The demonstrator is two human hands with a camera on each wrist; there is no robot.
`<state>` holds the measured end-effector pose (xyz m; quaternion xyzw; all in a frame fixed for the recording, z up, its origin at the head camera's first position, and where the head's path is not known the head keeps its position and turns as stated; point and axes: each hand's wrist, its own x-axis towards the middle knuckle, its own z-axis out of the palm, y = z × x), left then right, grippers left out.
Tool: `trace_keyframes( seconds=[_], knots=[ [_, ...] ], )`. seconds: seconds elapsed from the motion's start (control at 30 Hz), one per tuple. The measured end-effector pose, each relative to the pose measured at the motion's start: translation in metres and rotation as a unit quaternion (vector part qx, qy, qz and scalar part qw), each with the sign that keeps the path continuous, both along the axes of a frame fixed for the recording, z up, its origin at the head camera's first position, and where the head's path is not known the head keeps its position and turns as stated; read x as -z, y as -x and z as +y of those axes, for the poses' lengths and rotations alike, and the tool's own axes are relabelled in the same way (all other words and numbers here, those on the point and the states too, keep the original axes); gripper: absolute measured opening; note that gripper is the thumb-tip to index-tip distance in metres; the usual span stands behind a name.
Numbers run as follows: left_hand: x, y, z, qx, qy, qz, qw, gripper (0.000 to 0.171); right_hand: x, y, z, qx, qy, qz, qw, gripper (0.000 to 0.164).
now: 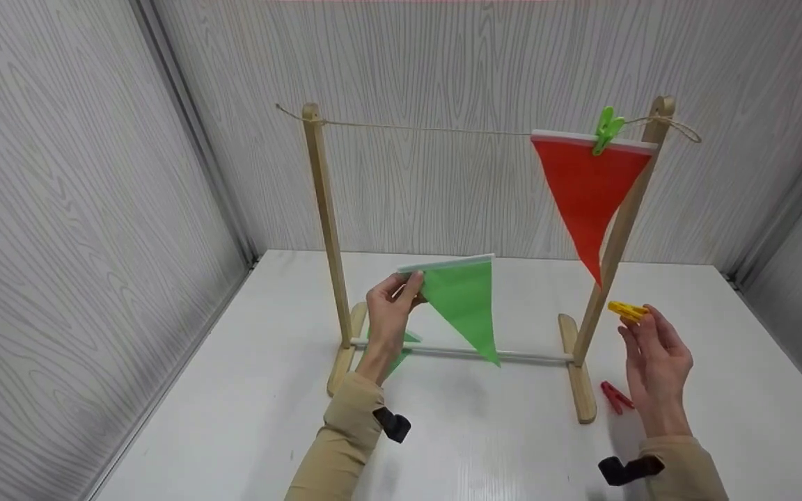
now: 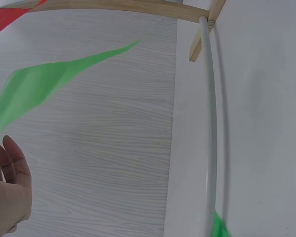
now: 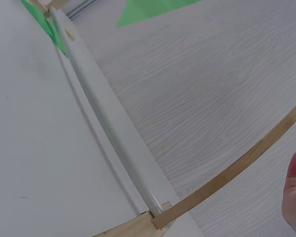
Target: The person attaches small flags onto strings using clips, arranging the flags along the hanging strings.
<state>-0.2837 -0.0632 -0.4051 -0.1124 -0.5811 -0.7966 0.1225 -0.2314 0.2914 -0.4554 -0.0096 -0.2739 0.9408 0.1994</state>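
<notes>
My left hand [image 1: 388, 313] pinches a green triangular pennant [image 1: 467, 299] by the left end of its white top edge, and its point hangs down at the right. The same pennant [image 2: 44, 86] shows in the left wrist view, above the fingers. Out to the right, my right hand [image 1: 658, 355] holds a yellow clothespin [image 1: 628, 311] between thumb and fingers. Above it, a red pennant [image 1: 590, 195] hangs from the string [image 1: 429, 129], clipped by a green clothespin [image 1: 607, 131]. In the right wrist view only an edge of the right hand [image 3: 293, 197] appears.
The string spans two wooden posts [image 1: 328, 229], joined low down by a white rod [image 1: 533, 357]. A red clothespin [image 1: 615, 397] lies on the white table [image 1: 484, 445] beside the right foot [image 1: 582, 393]. Another green pennant [image 1: 401, 358] lies behind my left wrist, partly hidden.
</notes>
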Motion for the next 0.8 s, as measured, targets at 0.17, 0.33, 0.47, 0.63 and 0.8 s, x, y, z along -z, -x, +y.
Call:
trace_keyframes(
  seconds=[0.17,0.33,0.47,0.63,0.8],
  knots=[
    [-0.014,0.002,-0.001,-0.009,0.003,0.017,0.9998,0.015,-0.012,0.000,-0.006,0.031,-0.012,0.016,0.999,0.033],
    [-0.026,0.003,-0.002,-0.020,0.010,0.028,0.9994,0.017,-0.027,-0.003,-0.012,0.044,-0.019,0.050,0.998,0.035],
    [-0.033,0.005,-0.003,-0.025,0.006,0.033,0.9991,0.016,-0.037,-0.003,-0.017,0.041,-0.029,0.077,0.996,0.032],
    [-0.041,0.008,-0.003,-0.029,0.002,0.043,0.9987,0.016,-0.047,-0.002,-0.024,0.034,-0.043,0.103,0.993,0.034],
    [-0.049,0.009,-0.004,-0.026,-0.001,0.045,0.9987,0.017,-0.058,-0.002,-0.030,0.028,-0.049,0.115,0.992,0.032]
  ],
)
